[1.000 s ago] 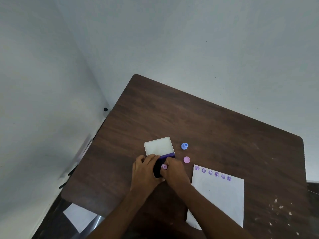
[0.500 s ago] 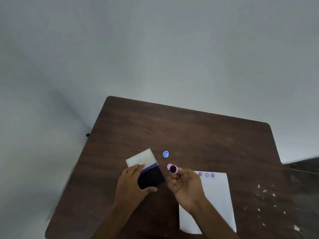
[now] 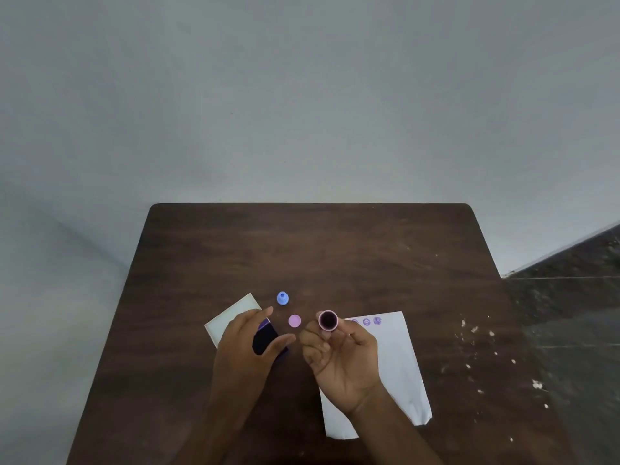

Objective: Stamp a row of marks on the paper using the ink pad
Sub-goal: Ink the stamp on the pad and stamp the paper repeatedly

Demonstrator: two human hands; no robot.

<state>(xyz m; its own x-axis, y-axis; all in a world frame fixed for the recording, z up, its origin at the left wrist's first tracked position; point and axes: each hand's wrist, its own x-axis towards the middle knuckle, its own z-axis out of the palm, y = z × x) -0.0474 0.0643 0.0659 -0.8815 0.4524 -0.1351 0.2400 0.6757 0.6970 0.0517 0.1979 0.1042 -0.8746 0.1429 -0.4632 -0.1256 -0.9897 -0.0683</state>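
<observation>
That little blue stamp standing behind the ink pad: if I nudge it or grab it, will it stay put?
The blue stamp looks small and probably light, so a nudge would likely slide or tip it. It stands upright, narrowing toward the top; once tipped, its round body may roll. It looks rigid, so a pinch should hold it.
</observation>
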